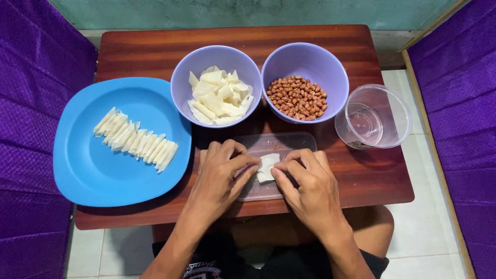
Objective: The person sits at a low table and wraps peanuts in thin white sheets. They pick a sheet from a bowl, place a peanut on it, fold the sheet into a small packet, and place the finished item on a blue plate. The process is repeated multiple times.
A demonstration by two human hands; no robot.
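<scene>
We are pinching the small white pastry square (266, 166) with both hands, left hand (222, 178) and right hand (305, 183), over the clear plastic lid (289, 142); we are keeping fingertips close, pressing gently.

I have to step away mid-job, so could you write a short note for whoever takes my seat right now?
Left hand and right hand: both pinch one white wrapper over the clear lid, folding it.
Supplies: flat wrappers in the left purple bowl, peanuts in the right purple bowl, a clear cup at the table's right edge.
Done: a row of rolled pieces lies on the blue plate.
Left: this wrapper is not yet rolled; plenty of wrappers and peanuts remain.
</scene>
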